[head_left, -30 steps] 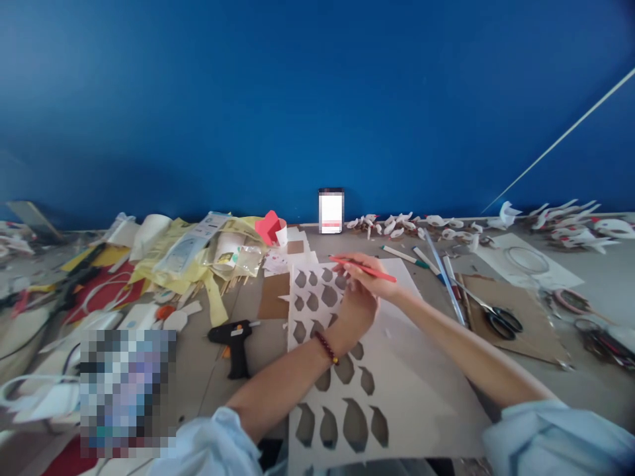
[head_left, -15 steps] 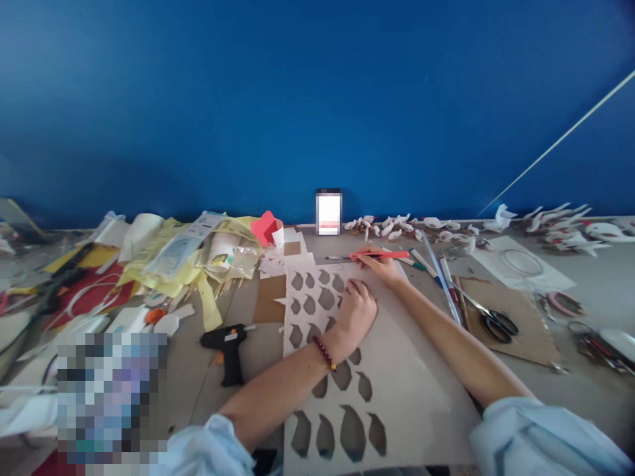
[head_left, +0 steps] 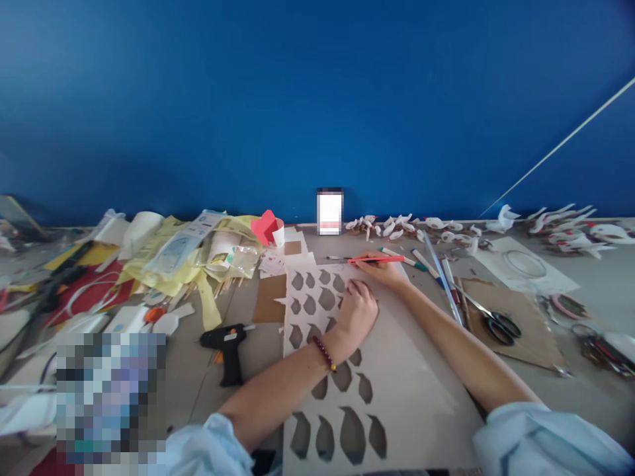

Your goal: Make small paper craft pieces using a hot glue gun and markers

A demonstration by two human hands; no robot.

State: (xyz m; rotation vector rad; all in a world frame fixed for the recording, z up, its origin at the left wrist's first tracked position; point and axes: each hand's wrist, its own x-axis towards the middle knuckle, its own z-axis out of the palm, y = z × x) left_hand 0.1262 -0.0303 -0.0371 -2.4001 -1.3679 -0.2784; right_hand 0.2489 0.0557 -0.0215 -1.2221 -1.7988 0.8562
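A large pale card sheet (head_left: 421, 396) with several leaf- or bird-shaped holes lies in front of me. My left hand (head_left: 358, 307), a beaded bracelet at its wrist, rests on the sheet with curled fingers. What is under those fingers, if anything, is hidden. Near the sheet's far edge, my right hand (head_left: 380, 270) grips a slim red pen (head_left: 384, 259) held almost level, its tip end pointing left. A thin grey-and-dark stick-like item (head_left: 338, 258) lies just left of the pen; I cannot tell whether they touch.
On the left are a black glue gun (head_left: 231, 350) and piled yellow packaging (head_left: 143, 264). Markers (head_left: 421, 259), a metal ruler (head_left: 444, 284) and black-handled scissors (head_left: 501, 327) lie on the right. White paper birds (head_left: 610, 231) line the blue wall, where a phone-like screen (head_left: 329, 213) stands.
The red pen has tipped slightly lower, and my right hand has shifted a little toward me. My left hand stays in place on the sheet.
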